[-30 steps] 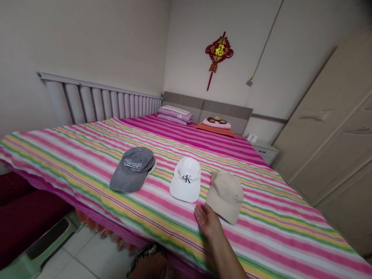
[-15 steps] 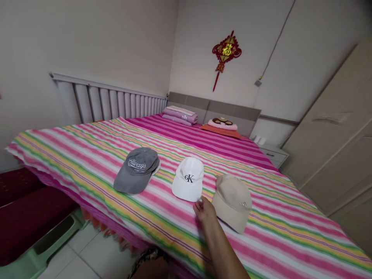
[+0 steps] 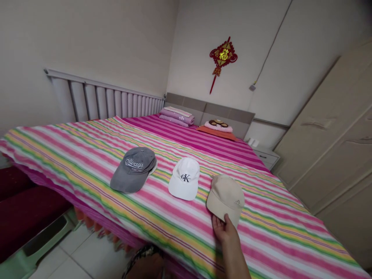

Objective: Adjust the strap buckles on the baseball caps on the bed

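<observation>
My right hand [image 3: 225,229] pinches the front of the brim of a beige baseball cap [image 3: 228,192], thumb on top and fingers underneath. The cap has a small logo on its front and rests on a striped bedspread [image 3: 180,228]. To its left lies a white cap [image 3: 186,174] with dark "CK" letters, its brim facing me. Further left is a grey cap [image 3: 134,170] with white "Always" lettering, its brim pointing to the lower left. My left hand is out of sight.
Folded purple bedding [image 3: 176,117] and a pink folded item [image 3: 217,126] on an orange one lie near the headboard [image 3: 229,114]. A nightstand [image 3: 266,158] stands beyond, a wardrobe [image 3: 331,155] at right. Stools with dark red tops [image 3: 29,217] stand at lower left.
My right hand has moved from beside the white cap's brim, right and down, to the beige cap and taken hold of its brim. The view has shifted slightly.
</observation>
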Demonstrator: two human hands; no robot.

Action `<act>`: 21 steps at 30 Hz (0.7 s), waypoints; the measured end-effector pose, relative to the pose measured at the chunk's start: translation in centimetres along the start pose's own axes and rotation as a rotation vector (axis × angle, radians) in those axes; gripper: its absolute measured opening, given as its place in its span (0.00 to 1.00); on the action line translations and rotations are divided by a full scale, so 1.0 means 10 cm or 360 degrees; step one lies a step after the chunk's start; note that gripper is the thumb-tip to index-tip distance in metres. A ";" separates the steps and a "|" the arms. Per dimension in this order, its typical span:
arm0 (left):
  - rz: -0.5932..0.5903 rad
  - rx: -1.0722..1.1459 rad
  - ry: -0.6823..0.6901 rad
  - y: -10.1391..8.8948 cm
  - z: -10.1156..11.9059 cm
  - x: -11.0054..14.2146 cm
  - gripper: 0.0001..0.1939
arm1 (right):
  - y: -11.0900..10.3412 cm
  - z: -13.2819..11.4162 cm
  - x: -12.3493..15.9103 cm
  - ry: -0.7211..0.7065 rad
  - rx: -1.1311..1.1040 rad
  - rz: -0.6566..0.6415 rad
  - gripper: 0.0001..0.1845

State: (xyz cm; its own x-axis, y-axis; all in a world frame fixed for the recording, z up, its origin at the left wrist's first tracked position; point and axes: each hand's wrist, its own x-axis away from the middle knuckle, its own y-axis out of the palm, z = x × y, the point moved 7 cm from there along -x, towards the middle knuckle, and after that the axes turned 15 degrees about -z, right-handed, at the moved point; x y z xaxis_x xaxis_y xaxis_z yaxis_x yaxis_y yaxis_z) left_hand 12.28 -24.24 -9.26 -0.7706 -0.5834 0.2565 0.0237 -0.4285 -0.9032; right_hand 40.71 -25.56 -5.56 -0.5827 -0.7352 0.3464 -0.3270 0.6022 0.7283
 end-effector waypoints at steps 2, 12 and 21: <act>0.0101 0.0047 0.0028 -0.02 -0.01 0.05 0.11 | 0.02 -0.04 0.09 0.0011 -0.0039 -0.0063 0.08; -0.0113 0.1481 0.0031 -0.32 0.02 0.04 0.15 | -0.04 0.05 0.93 0.0147 -0.0062 -0.0523 0.23; -0.0016 0.3111 0.1086 -1.55 0.57 0.06 0.33 | -0.30 0.57 1.47 0.0478 0.0443 -0.0649 0.25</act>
State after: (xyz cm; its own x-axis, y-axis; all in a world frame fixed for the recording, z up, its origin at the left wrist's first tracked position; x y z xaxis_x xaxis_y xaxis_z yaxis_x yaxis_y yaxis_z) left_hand 15.12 -21.90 6.84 -0.8244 -0.4808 -0.2985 0.1607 -0.7046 0.6912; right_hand 28.86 -36.34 -6.04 -0.1449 -0.9567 0.2523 -0.6881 0.2807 0.6691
